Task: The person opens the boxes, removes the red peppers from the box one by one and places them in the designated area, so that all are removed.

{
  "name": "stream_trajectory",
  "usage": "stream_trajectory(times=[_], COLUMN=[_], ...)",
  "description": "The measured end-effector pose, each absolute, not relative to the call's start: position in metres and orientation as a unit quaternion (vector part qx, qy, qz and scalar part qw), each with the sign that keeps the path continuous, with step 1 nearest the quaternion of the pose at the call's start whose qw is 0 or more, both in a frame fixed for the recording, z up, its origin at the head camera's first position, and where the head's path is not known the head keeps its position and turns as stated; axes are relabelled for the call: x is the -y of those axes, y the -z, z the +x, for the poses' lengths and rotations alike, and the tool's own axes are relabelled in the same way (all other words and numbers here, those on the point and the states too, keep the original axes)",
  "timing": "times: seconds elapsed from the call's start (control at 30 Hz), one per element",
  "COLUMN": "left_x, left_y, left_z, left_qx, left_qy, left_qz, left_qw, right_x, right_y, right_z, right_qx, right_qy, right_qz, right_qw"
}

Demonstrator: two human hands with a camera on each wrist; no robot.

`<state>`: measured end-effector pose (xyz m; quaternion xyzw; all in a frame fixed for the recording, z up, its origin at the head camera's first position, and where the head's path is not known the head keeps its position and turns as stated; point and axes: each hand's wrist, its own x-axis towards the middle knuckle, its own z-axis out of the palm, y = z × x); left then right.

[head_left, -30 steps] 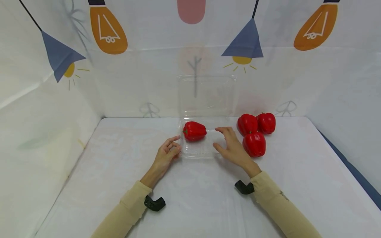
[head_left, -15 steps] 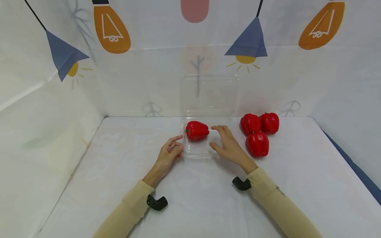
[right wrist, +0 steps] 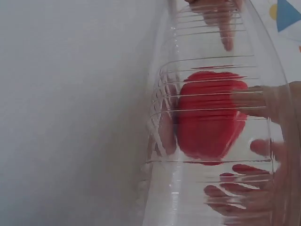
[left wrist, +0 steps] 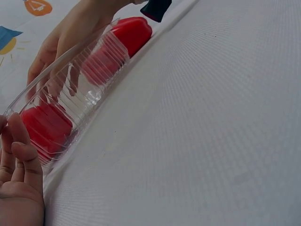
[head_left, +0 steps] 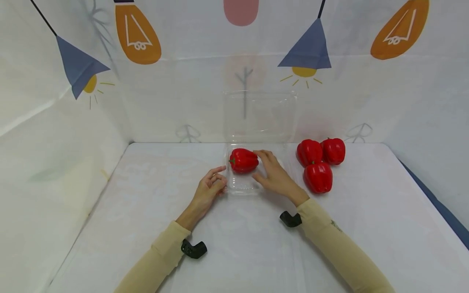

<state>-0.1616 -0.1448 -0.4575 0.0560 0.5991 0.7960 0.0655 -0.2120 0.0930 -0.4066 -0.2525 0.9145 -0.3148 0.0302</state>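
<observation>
A clear plastic clamshell box (head_left: 243, 188) stands on the table with its lid (head_left: 260, 116) raised at the back. Inside, at its left, a red bell pepper (head_left: 243, 161) lies on its side, stem to the left. My left hand (head_left: 209, 189) holds the box's left rim, which runs between fingertips in the left wrist view. Over the right half of the box, my right hand (head_left: 276, 177) has its fingers spread and loosely bent. Its forefinger is at the pepper's blunt end; whether they touch is unclear. The right wrist view shows this pepper (right wrist: 209, 117) through the ribbed wall.
Right of the box sit three more red bell peppers: one in front (head_left: 318, 177), one behind it (head_left: 309, 152) and one at the back right (head_left: 333, 151). A white cloth wall (head_left: 165, 101) with printed lamps rises behind the table (head_left: 146, 171).
My right hand has moved left across the box, up to the pepper inside it. The left hand stays at the rim. The head view has shifted slightly.
</observation>
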Motion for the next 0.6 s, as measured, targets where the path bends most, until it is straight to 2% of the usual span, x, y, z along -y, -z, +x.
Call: stream_trajectory(times=[0.27, 0.6], left_x=[0.145, 0.144], left_y=[0.458, 0.459], left_z=[-0.161, -0.162], left_qx=[-0.603, -0.608], left_qy=[-0.794, -0.790], left_qz=[0.050, 0.055], left_qw=[0.065, 0.059], right_x=[-0.077, -0.065], right_y=[0.409, 0.412], right_z=[-0.226, -0.239], right_qx=[-0.908, -0.916], right_qy=[0.302, 0.294], right_qz=[-0.287, -0.274], right_qw=[0.028, 0.019])
